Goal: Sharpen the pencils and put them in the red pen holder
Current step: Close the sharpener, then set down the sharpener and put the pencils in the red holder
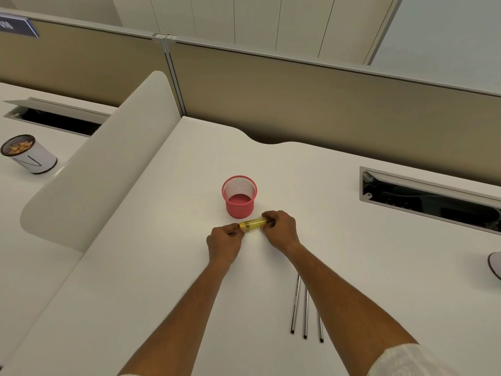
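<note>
A red mesh pen holder [239,197] stands upright and empty on the white desk [162,267]. Just in front of it, both hands hold a small yellow translucent sharpener [253,223] lying sideways. My left hand [223,244] pinches its left end, and my right hand [279,227] grips its right end. Whether a pencil is inside it cannot be told. Three dark pencils [305,312] lie side by side on the desk, partly hidden under my right forearm.
A white cup [28,153] holding shavings sits on the neighbouring desk at the far left, behind a rounded white divider [108,164]. An open cable slot [431,198] is at the right. A white round object [495,263] peeks in at the right edge.
</note>
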